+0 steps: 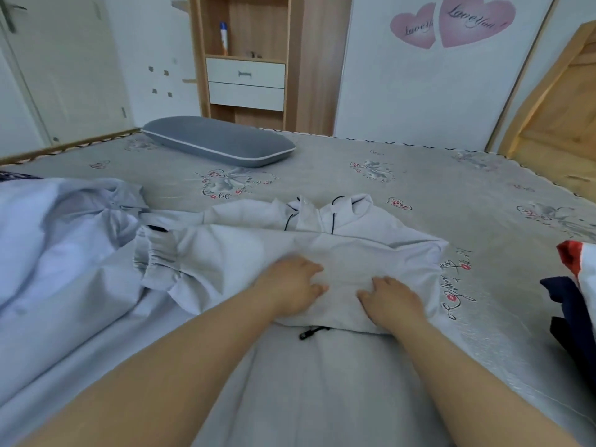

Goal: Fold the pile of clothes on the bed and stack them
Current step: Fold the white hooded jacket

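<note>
Head view: person leans over a bed (371, 185) covered by a grey printed sheet.
Garment in work: pale grey hooded jacket (322, 240), lying in the middle of the bed in front of the person, collar away from them, a sleeve with elastic cuff (158, 256) thrown across to the left.
Left hand (292, 287): laid flat on the jacket's folded panel, fingers loosely spread, pressing down; nothing pinched.
Right hand (392, 300): flat on the same panel just beside the left, fingers spread, pressing.
Handling, judged: thin, soft, light cloth; likely slippery enough to creep out of a fold. Best taken at the hem corners or shoulder seams, then smoothed flat.
Drawcord toggle (306, 333): pokes out below the near edge; may snag.
Other clothes: pale blue heap (48, 237) at left, touching the jacket; red, white and navy garment (577, 285) at right, well apart.
Pillow (219, 141): grey, at the far side.
Hidden or unclear: right garment cut off by frame; heap's item count indistinguishable; jacket's lower layers covered; no finished stack visible.
</note>
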